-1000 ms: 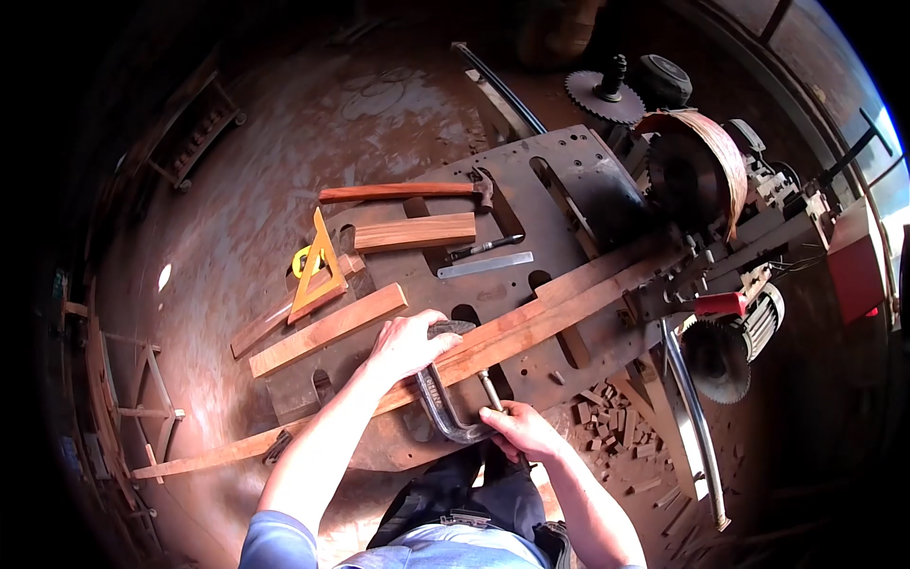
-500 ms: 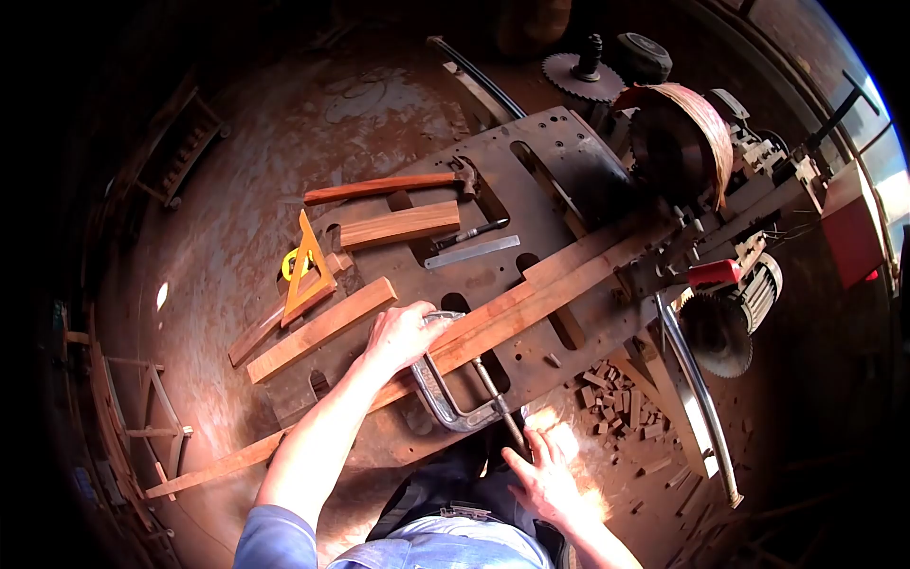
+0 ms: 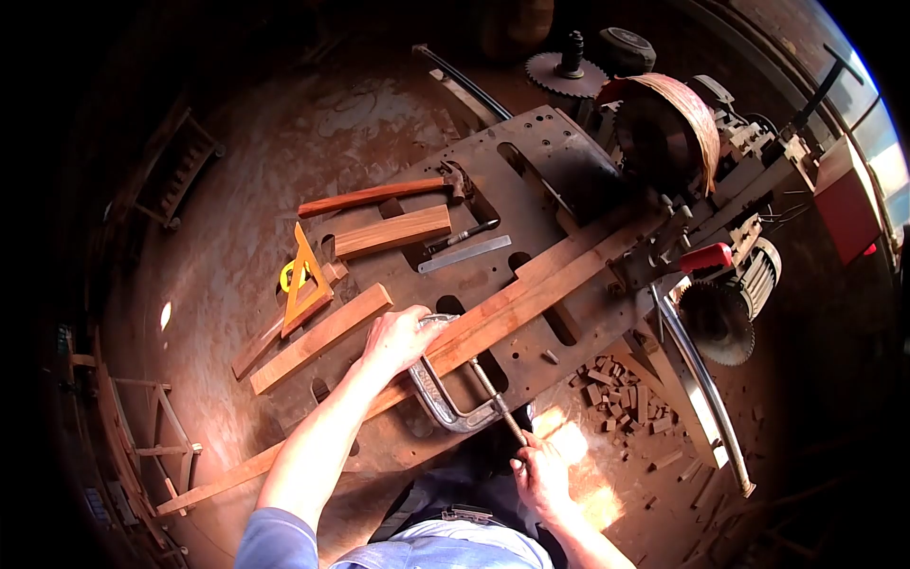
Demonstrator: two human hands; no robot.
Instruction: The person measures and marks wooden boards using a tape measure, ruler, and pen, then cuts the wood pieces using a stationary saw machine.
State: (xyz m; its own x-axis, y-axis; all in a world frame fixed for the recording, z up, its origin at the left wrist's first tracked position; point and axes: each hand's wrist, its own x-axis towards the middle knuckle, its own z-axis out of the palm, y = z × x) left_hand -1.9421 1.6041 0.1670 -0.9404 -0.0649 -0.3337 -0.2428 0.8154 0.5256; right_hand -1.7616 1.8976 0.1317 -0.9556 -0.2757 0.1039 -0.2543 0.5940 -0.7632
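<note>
A metal C-clamp (image 3: 438, 403) sits around two long wooden strips (image 3: 512, 308) that lie side by side across the metal machine table (image 3: 559, 142). My left hand (image 3: 398, 339) is closed on the clamp's upper end, against the strips. The clamp's screw points down towards my body, its tip at the lower strip's edge. At the screw's outer end, my right hand (image 3: 542, 471) has its fingers closed round the handle.
On the table lie a hammer (image 3: 370, 195), wood blocks (image 3: 393, 232), a steel ruler (image 3: 464, 254) and a yellow set square (image 3: 305, 284). A circular saw blade (image 3: 654, 137) stands at the right. Offcuts (image 3: 621, 394) litter the floor.
My right hand left the screw near the clamp frame, opened lower down, and has now closed at the screw's outer end. The view has shifted slightly; my left hand stays on the clamp.
</note>
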